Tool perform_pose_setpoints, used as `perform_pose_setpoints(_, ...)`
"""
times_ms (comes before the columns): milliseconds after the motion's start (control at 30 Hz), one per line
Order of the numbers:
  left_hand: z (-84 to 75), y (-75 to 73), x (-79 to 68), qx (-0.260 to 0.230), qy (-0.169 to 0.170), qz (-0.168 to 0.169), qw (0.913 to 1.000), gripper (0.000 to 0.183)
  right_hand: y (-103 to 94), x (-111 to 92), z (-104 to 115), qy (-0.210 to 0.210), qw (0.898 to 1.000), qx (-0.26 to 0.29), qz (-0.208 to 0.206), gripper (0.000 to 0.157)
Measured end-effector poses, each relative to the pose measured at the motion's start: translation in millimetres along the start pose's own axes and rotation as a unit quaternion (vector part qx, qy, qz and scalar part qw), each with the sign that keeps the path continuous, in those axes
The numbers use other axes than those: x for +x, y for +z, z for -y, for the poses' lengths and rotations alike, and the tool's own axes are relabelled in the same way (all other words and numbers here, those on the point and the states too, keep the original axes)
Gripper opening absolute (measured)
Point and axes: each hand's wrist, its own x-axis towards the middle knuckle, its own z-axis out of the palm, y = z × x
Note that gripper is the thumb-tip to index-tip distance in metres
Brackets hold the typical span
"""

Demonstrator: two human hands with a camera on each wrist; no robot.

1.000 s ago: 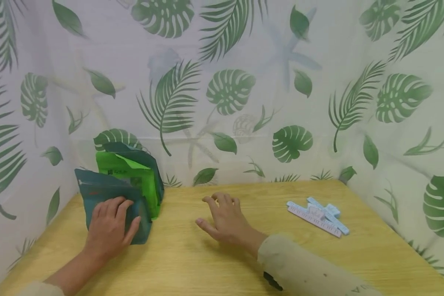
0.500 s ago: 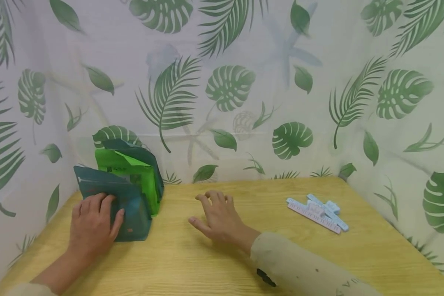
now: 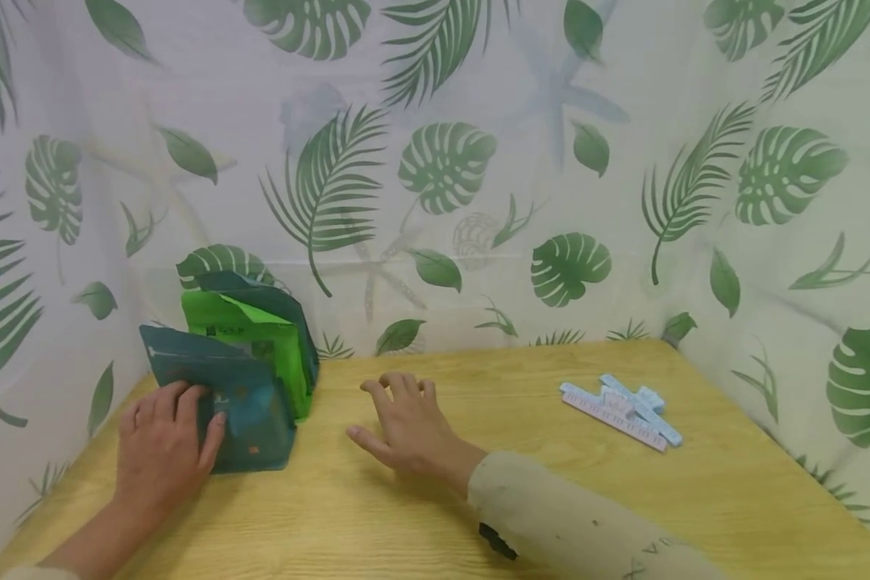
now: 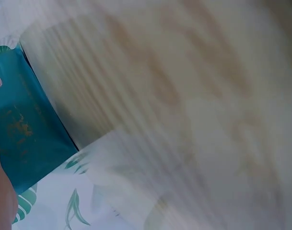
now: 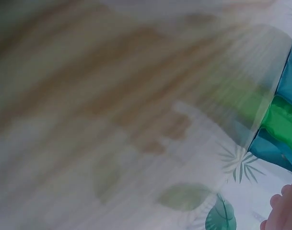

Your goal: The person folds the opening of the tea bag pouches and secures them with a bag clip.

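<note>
Three stand-up pouches are lined up one behind another at the left of the table: a dark teal pouch (image 3: 254,415) in front, a bright green pouch (image 3: 286,346) in the middle and another dark teal one (image 3: 239,283) at the back. My left hand (image 3: 161,443) is at the left part of the front pouch, fingers loosely bent and overlapping its face. In the left wrist view that pouch (image 4: 30,120) shows beside part of the hand. To the right of the pouches, my right hand (image 3: 409,431) hovers low over the wood, fingers spread, holding nothing.
On the right of the table (image 3: 493,403) lies a small pile of light blue and pink strips (image 3: 619,411) with ruler-like marks. Behind and at both sides hangs a white leaf-patterned curtain (image 3: 507,161).
My left hand has slid leftward over the front pouch's face, uncovering more of it. My right hand has drifted a little left toward the pouches. The pouches stay in place.
</note>
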Motion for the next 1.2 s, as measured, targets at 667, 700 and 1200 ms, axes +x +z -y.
perform_pose_setpoints(667,24.4,-12.7,-11.8,0.021,-0.146,0.134,0.98,0.074,13.3,17.0,33.9,-0.056,0.997,-0.05,-0.002,0.062)
perform_pose_setpoints(700,25.5,-14.2,-12.9,0.022,-0.163,0.156,0.9741,0.072,13.7,17.7,35.6,-0.053,0.997,-0.047,0.0,0.062)
perform_pose_setpoints(1200,27.3,-11.6,-22.9,0.001,-0.154,0.261,0.9529,0.075,21.7,25.1,57.5,-0.049,0.996,-0.039,0.062,0.063)
